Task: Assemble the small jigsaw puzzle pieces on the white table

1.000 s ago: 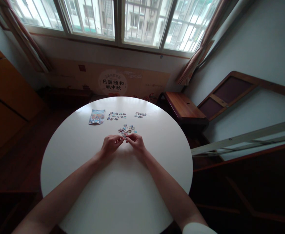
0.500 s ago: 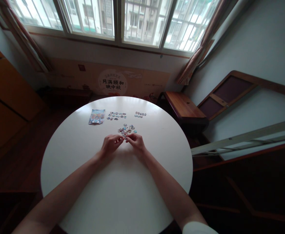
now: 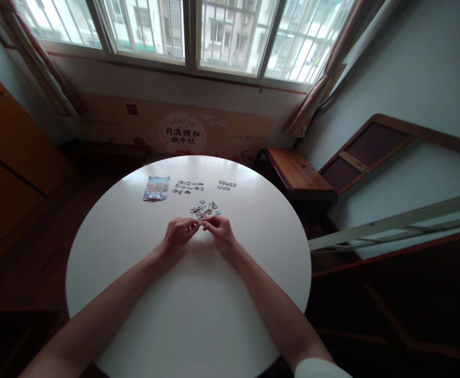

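My left hand (image 3: 180, 231) and my right hand (image 3: 219, 229) meet over the white round table (image 3: 190, 304), fingertips almost touching. Between them is a small jigsaw puzzle piece (image 3: 202, 222), pinched by the fingers of both hands. Just beyond my fingers lies a loose heap of jigsaw pieces (image 3: 205, 210). Farther back, several pieces are laid out in rows (image 3: 189, 186), with a smaller group of pieces (image 3: 226, 185) to their right. A colourful picture sheet (image 3: 156, 188) lies flat left of the rows.
A wooden bench (image 3: 299, 170) stands beyond the table at the right. Behind the table, a printed cardboard panel (image 3: 222, 126) leans below the barred windows (image 3: 230, 37). Orange cabinets (image 3: 13, 152) are at the left.
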A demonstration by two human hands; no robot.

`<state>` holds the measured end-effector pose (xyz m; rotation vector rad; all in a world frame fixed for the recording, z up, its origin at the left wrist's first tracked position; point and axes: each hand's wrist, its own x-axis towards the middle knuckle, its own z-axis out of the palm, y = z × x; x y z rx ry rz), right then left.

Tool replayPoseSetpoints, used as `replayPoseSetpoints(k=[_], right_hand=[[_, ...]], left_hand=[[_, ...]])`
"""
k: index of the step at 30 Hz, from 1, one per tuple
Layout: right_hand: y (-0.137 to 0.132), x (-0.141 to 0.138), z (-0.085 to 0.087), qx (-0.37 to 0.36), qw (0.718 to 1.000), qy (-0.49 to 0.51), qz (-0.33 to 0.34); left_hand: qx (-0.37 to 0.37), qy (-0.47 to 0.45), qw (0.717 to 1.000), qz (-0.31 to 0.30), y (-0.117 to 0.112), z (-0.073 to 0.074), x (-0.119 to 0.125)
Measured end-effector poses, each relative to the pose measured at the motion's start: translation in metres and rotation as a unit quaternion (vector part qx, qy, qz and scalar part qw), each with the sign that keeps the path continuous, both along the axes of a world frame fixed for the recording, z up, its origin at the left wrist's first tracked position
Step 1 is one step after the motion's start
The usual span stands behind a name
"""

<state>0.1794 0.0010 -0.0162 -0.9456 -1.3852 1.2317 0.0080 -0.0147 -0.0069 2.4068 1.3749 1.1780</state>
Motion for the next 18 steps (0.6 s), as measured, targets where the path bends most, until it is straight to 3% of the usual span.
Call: replayPoseSetpoints(k=[18], right_hand=[[0.0014, 0.0009, -0.0042, 0.004, 1.0, -0.005, 0.009]], left_hand=[[-0.011, 0.0, 1.0, -0.011, 0.0009, -0.0013, -0.0005]])
